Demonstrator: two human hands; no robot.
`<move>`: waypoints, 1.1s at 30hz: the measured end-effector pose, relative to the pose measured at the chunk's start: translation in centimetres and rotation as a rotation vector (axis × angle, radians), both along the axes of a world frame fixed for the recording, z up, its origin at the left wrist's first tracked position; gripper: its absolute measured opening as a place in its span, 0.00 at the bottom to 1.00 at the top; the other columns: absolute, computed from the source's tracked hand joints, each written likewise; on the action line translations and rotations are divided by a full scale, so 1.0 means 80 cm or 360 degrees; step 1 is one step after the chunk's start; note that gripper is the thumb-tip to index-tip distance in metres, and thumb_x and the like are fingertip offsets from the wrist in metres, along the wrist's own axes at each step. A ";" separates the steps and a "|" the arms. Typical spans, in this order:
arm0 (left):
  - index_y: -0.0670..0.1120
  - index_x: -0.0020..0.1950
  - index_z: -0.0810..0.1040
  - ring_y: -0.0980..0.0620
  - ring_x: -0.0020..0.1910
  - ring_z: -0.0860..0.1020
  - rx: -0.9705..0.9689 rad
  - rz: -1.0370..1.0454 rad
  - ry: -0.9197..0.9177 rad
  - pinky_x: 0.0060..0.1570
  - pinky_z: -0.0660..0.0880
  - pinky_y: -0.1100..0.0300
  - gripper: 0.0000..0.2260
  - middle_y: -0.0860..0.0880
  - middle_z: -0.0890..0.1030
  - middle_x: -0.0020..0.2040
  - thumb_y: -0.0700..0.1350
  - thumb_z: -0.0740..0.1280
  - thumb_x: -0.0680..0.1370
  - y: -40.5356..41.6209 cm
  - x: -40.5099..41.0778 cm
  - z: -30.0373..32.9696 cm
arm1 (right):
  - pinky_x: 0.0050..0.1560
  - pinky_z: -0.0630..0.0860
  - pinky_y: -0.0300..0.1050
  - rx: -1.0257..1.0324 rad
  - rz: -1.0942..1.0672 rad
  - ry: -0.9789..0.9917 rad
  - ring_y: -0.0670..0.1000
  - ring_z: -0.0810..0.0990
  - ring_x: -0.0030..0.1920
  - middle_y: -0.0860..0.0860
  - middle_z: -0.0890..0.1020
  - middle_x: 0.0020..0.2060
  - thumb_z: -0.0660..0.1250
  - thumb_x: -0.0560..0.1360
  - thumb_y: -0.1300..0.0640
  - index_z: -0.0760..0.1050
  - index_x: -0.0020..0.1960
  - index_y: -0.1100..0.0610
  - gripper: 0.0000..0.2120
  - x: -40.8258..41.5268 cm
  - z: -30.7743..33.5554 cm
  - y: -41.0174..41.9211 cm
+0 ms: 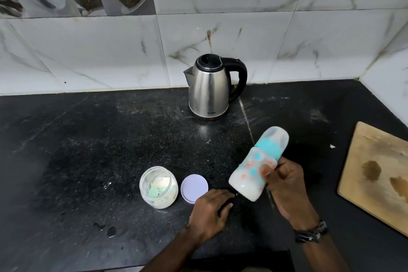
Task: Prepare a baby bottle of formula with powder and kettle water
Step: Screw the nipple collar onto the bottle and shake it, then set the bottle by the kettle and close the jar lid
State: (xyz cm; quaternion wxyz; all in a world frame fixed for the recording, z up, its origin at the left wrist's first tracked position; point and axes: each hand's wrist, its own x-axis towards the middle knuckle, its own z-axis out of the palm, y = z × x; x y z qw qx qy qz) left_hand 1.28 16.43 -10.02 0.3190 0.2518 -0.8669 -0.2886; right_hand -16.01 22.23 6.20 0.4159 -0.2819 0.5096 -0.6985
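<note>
Milky white liquid fills the lower part of the clear plastic baby bottle with a teal collar and frosted cap (257,164), which is held off the black speckled stone counter (92,143) at about four o'clock from the frame's centre, tilted so its capped end leans up toward one o'clock. The right hand (287,185) grips it around the body, thumb across the printed front and fingers curled behind. The left hand (212,210) rests knuckles-up on the counter at about five o'clock, fingers loosely bent and holding nothing; its fingertips lie just below the bottle's base.

At seven o'clock from the bottle stands an open clear round jar (158,186) holding pale cream powder with a pale green scoop in it. Its round lavender lid (194,188) lies flat just beside the jar at three o'clock, touching neither jar nor hand as far as shows.

At twelve o'clock, near the marbled white wall tiles (242,35), stands a stainless steel electric kettle with black lid and handle (210,88), lid shut, so its contents cannot be seen.

A light wooden board with dark stains (379,174) lies at three o'clock, cut off by the right edge. The bottle's teat is hidden under the frosted cap, and the bottle itself is slightly blurred.
</note>
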 end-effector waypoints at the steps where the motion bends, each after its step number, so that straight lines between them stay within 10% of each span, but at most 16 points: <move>1: 0.48 0.60 0.84 0.53 0.53 0.82 -0.0006 -0.0001 -0.0003 0.56 0.75 0.66 0.11 0.52 0.86 0.56 0.44 0.72 0.78 -0.001 0.000 0.000 | 0.52 0.84 0.57 -0.0056 0.0007 -0.0181 0.56 0.87 0.48 0.56 0.87 0.48 0.84 0.53 0.35 0.87 0.48 0.56 0.33 0.000 0.002 0.001; 4: 0.48 0.61 0.83 0.53 0.55 0.82 -0.0013 0.0023 -0.0018 0.57 0.76 0.64 0.11 0.52 0.85 0.57 0.44 0.72 0.79 0.000 -0.002 -0.002 | 0.49 0.84 0.49 -0.0137 -0.0019 -0.0497 0.51 0.86 0.51 0.53 0.87 0.50 0.84 0.52 0.35 0.86 0.50 0.56 0.34 0.003 0.002 -0.004; 10: 0.48 0.61 0.83 0.50 0.52 0.83 -0.0018 0.0042 0.0013 0.52 0.79 0.60 0.12 0.51 0.86 0.56 0.44 0.72 0.77 0.000 -0.001 0.002 | 0.45 0.84 0.47 0.0167 0.0095 0.0018 0.55 0.87 0.47 0.57 0.88 0.46 0.85 0.53 0.38 0.81 0.52 0.61 0.38 0.017 -0.007 -0.005; 14: 0.48 0.60 0.84 0.51 0.55 0.83 -0.0026 0.0041 -0.0010 0.55 0.79 0.59 0.10 0.52 0.86 0.57 0.45 0.71 0.79 0.002 -0.001 -0.002 | 0.46 0.81 0.41 0.0192 0.0053 0.0262 0.48 0.87 0.46 0.50 0.88 0.44 0.79 0.64 0.57 0.80 0.52 0.58 0.18 0.011 -0.009 -0.028; 20: 0.47 0.60 0.83 0.51 0.54 0.83 -0.0046 0.0024 0.0000 0.56 0.77 0.61 0.10 0.51 0.85 0.57 0.44 0.72 0.79 0.001 -0.002 0.000 | 0.46 0.80 0.36 0.0221 -0.0042 0.0546 0.44 0.86 0.44 0.47 0.87 0.42 0.78 0.67 0.72 0.79 0.52 0.57 0.19 -0.014 -0.030 -0.079; 27: 0.46 0.60 0.84 0.51 0.54 0.83 -0.0064 0.0012 0.0011 0.56 0.78 0.61 0.10 0.51 0.86 0.57 0.43 0.72 0.79 0.001 0.000 0.001 | 0.51 0.80 0.35 0.0336 -0.0050 0.0788 0.40 0.85 0.47 0.52 0.84 0.51 0.79 0.67 0.69 0.75 0.61 0.60 0.26 -0.036 -0.059 -0.154; 33: 0.46 0.59 0.84 0.52 0.55 0.83 -0.0070 0.0008 0.0019 0.56 0.78 0.61 0.09 0.51 0.86 0.57 0.42 0.72 0.79 0.000 -0.002 -0.002 | 0.57 0.82 0.58 0.0476 -0.0060 0.1019 0.52 0.85 0.53 0.53 0.84 0.54 0.81 0.61 0.49 0.73 0.56 0.48 0.27 -0.062 -0.094 -0.212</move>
